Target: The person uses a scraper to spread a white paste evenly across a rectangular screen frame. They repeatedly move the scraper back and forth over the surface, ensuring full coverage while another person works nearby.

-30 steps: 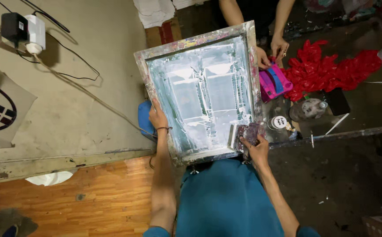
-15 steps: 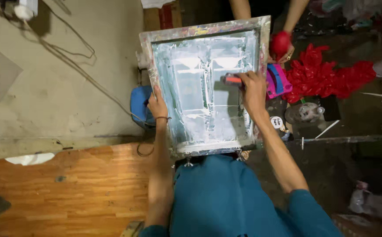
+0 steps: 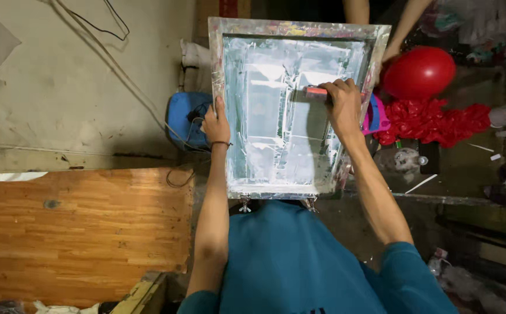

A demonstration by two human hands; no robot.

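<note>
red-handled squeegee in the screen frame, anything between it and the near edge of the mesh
Nothing visible does. The right hand grips the red-handled squeegee near the far end of the metal-edged screen frame, and the pale mesh toward the near edge lies bare. The left hand rests on the frame's left rail, outside that path.

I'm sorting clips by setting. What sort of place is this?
Probably a small screen-printing workshop. The right hand draws a red-handled squeegee across a paint-smeared printing screen frame, which the left hand steadies. A red balloon and a heap of red balloons lie beside it.
</note>
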